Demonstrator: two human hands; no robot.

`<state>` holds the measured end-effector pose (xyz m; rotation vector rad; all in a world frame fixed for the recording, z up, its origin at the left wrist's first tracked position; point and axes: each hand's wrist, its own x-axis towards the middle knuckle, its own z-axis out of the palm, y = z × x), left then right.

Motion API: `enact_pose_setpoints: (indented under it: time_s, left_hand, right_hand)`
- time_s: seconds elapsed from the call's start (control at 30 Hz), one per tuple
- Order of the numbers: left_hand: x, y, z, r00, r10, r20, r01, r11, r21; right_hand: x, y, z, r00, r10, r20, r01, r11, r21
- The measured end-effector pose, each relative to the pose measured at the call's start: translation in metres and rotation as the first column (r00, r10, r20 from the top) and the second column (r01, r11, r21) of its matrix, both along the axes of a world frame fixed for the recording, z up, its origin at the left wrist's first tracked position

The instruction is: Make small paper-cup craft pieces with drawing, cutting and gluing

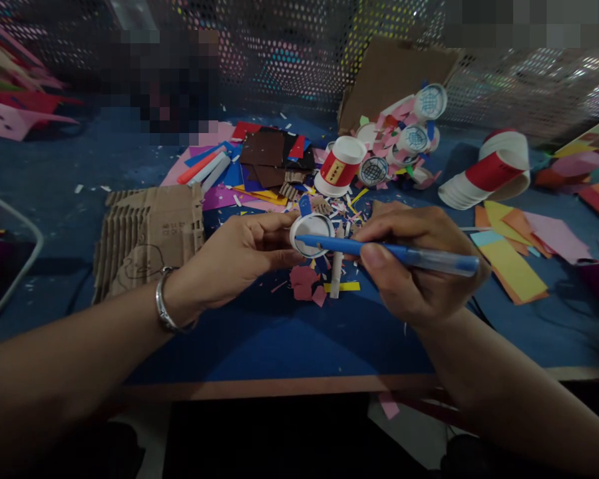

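My left hand [239, 256] pinches a small white paper cup [311, 235] on its side, its round bottom turned toward me. My right hand [412, 266] grips a blue pen [394, 253], whose tip rests on the cup's bottom. Both hands hover over a blue table [279, 332] strewn with paper scraps. A silver bangle [166, 309] circles my left wrist.
Corrugated cardboard pieces [150, 233] lie left. Coloured paper sheets [259, 159] and a red-banded cup [339, 166] sit behind the hands. A cardboard box [394, 73] spills decorated cups [414, 133]. Stacked cups [489, 173] and paper strips [519, 253] lie right. Perforated mesh [299, 46] stands behind.
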<state>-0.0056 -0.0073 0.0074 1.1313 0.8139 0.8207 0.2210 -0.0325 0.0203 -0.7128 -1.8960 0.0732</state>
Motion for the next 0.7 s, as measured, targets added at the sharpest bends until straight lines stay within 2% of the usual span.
enact_pose_setpoints:
  time_s: [0.1,0.4,0.6,0.7]
  left_hand:
    - [0.001,-0.001,0.001,1.000,-0.001,0.028,0.002,1.000,-0.029]
    - [0.000,-0.001,0.001,0.999,0.011,0.031,-0.011,1.000,-0.009]
    - [-0.002,0.001,0.000,0.999,0.029,0.020,-0.028,0.999,-0.043]
    - [-0.002,0.001,0.000,0.998,0.057,-0.002,-0.057,0.996,-0.064]
  right_hand:
    - [0.000,-0.002,0.001,0.999,-0.047,0.012,0.047,0.999,-0.021]
    - [0.004,0.003,-0.003,0.985,-0.175,0.000,0.174,0.977,0.125]
    - [0.000,0.003,-0.007,0.999,-0.019,0.026,0.014,0.985,0.172]
    - [-0.002,0.009,-0.013,0.998,0.059,0.029,-0.064,0.966,0.250]
